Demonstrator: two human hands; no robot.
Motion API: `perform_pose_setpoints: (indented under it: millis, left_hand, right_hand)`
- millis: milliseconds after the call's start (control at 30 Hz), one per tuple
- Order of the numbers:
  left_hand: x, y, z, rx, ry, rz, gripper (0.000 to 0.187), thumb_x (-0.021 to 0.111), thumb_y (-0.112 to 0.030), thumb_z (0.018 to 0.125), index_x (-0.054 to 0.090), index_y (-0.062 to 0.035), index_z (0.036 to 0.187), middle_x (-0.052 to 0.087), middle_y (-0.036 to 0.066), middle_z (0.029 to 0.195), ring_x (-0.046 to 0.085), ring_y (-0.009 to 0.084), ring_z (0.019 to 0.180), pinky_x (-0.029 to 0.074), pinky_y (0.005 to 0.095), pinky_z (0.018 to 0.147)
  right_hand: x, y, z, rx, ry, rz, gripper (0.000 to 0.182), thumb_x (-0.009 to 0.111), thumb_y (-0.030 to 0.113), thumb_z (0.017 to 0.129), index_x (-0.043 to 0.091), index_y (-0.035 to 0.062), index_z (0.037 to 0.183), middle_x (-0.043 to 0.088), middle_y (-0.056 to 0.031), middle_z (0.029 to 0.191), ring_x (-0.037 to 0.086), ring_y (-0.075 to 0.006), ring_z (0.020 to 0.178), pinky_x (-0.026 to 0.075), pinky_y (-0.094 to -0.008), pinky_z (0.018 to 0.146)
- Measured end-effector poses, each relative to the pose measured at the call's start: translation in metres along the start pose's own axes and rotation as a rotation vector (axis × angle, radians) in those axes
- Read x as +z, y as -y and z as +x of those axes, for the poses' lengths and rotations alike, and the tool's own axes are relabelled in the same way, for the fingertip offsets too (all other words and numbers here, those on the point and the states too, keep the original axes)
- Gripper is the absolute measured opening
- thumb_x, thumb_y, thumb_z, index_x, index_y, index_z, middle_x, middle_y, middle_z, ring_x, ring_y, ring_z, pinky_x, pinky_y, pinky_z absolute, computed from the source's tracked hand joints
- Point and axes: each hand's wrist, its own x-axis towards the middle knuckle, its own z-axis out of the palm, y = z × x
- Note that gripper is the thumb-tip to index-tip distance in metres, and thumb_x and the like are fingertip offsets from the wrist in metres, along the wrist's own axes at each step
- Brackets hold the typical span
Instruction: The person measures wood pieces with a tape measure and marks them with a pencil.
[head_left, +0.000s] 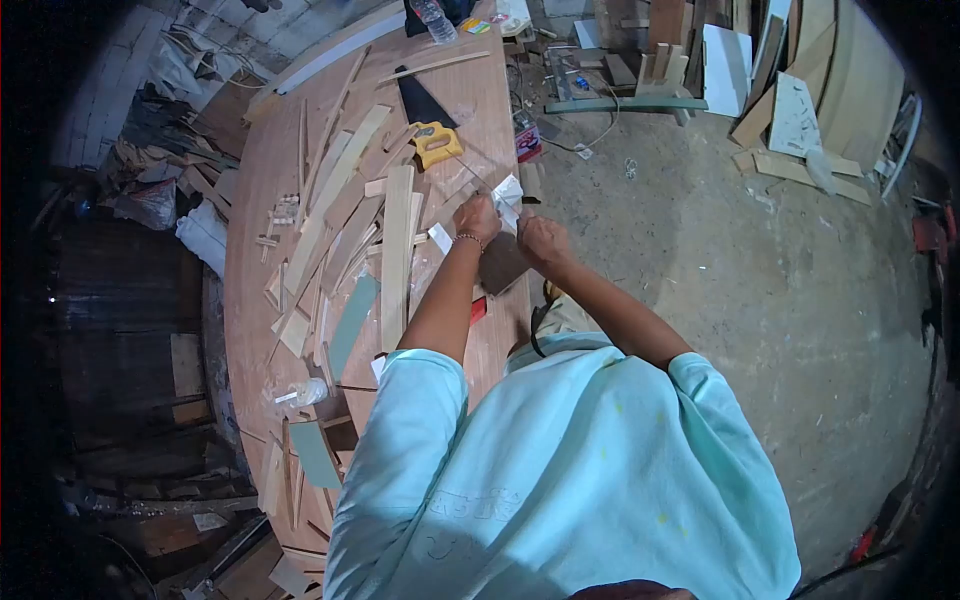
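Note:
My left hand (477, 218), with a bracelet at the wrist, and my right hand (541, 241) are close together over the right edge of a reddish wooden table (255, 190). Both hands are closed on a small white piece (507, 192) held between them. A dark brown block (503, 262) lies just under the hands at the table edge. What exactly the white piece is cannot be made out.
Many wood strips and offcuts (345, 215) cover the table. A handsaw with a yellow handle (436, 143) lies beyond the hands, a plastic bottle (434, 20) at the far end, a small glue bottle (305, 392) near me. Boards lean at the back right on a concrete floor (780, 300).

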Motion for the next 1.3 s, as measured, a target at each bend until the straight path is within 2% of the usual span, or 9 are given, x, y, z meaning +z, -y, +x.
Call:
perform_pose_setpoints:
  millis: [67, 200, 267, 367, 467, 700, 767, 967, 1300]
  left_hand:
    - [0.002, 0.002, 0.005, 0.032, -0.006, -0.01, 0.042, 0.056, -0.014, 0.065, 0.04, 0.0032, 0.1, 0.053, 0.021, 0.09, 0.052, 0.0314, 0.086, 0.041, 0.0372, 0.075]
    - [0.014, -0.007, 0.004, 0.052, -0.061, -0.047, 0.039, 0.055, -0.013, 0.065, 0.041, 0.0044, 0.097, 0.053, 0.021, 0.089, 0.052, 0.0314, 0.086, 0.041, 0.0368, 0.074]
    - [0.012, -0.004, 0.004, 0.059, -0.053, -0.028, 0.039, 0.055, -0.012, 0.064, 0.041, 0.0049, 0.096, 0.053, 0.021, 0.089, 0.052, 0.0312, 0.086, 0.042, 0.0364, 0.073]
    - [0.011, -0.005, 0.003, 0.056, -0.072, -0.052, 0.038, 0.055, -0.011, 0.064, 0.042, 0.0045, 0.096, 0.053, 0.021, 0.089, 0.052, 0.0311, 0.085, 0.042, 0.0365, 0.073]
    - [0.006, -0.004, 0.003, 0.054, -0.041, -0.014, 0.037, 0.056, -0.011, 0.064, 0.043, 0.0041, 0.094, 0.053, 0.021, 0.089, 0.052, 0.031, 0.085, 0.042, 0.0366, 0.073]
    - [0.007, -0.001, 0.005, -0.006, -0.045, -0.014, 0.03, 0.053, -0.006, 0.061, 0.047, 0.0018, 0.09, 0.053, 0.019, 0.091, 0.052, 0.0288, 0.087, 0.042, 0.0349, 0.074]
    - [0.009, 0.0, 0.004, 0.03, -0.082, -0.001, 0.03, 0.053, -0.006, 0.061, 0.046, 0.0017, 0.09, 0.053, 0.019, 0.091, 0.052, 0.0287, 0.086, 0.042, 0.0351, 0.073]
    - [0.005, -0.002, 0.001, 0.049, -0.093, -0.009, 0.039, 0.055, -0.011, 0.064, 0.044, 0.0035, 0.098, 0.054, 0.02, 0.087, 0.052, 0.0302, 0.085, 0.042, 0.0359, 0.073]
    - [0.004, -0.004, 0.002, 0.012, -0.041, 0.021, 0.031, 0.054, -0.008, 0.063, 0.046, 0.0007, 0.092, 0.053, 0.018, 0.092, 0.052, 0.0285, 0.087, 0.042, 0.0348, 0.073]
  right_hand:
    - [-0.007, -0.004, -0.01, -0.173, -0.148, -0.033, 0.03, 0.03, 0.02, 0.081, 0.052, 0.0029, 0.069, 0.056, -0.0169, 0.065, 0.055, -0.0321, 0.059, 0.044, -0.0411, 0.053]
    - [-0.023, -0.018, -0.034, -0.234, -0.203, -0.118, 0.026, 0.033, 0.017, 0.079, 0.05, 0.0016, 0.069, 0.055, -0.0175, 0.063, 0.055, -0.0302, 0.058, 0.044, -0.0399, 0.051]
    - [-0.019, -0.01, -0.029, -0.089, -0.202, -0.002, 0.011, 0.044, 0.013, 0.07, 0.048, 0.0027, 0.071, 0.049, -0.0057, 0.052, 0.052, -0.0196, 0.048, 0.039, -0.0324, 0.039]
    - [-0.004, -0.013, -0.012, -0.307, -0.291, -0.268, 0.012, 0.042, 0.013, 0.072, 0.048, 0.0029, 0.069, 0.054, -0.0098, 0.056, 0.057, -0.0214, 0.054, 0.044, -0.034, 0.045]
    - [-0.004, -0.002, 0.0, -0.153, -0.179, -0.109, 0.014, 0.042, 0.014, 0.072, 0.049, 0.0033, 0.067, 0.056, -0.0122, 0.059, 0.058, -0.0226, 0.056, 0.046, -0.0334, 0.049]
    - [-0.017, -0.006, -0.028, -0.176, -0.198, -0.08, 0.014, 0.042, 0.013, 0.072, 0.05, 0.0037, 0.066, 0.056, -0.0117, 0.057, 0.057, -0.0229, 0.052, 0.045, -0.0319, 0.044]
    - [-0.017, -0.006, -0.03, -0.073, -0.166, -0.007, 0.023, 0.034, 0.016, 0.079, 0.049, 0.0056, 0.064, 0.054, -0.0115, 0.057, 0.055, -0.0258, 0.052, 0.042, -0.036, 0.044]
    - [0.016, -0.002, 0.01, -0.03, -0.16, -0.037, 0.019, 0.036, 0.013, 0.077, 0.05, 0.0055, 0.066, 0.055, -0.0125, 0.061, 0.056, -0.0243, 0.054, 0.042, -0.0359, 0.045]
    - [-0.011, -0.012, -0.028, -0.26, -0.193, -0.201, 0.017, 0.039, 0.014, 0.075, 0.052, 0.0039, 0.07, 0.057, -0.0096, 0.062, 0.058, -0.0192, 0.056, 0.045, -0.0318, 0.046]
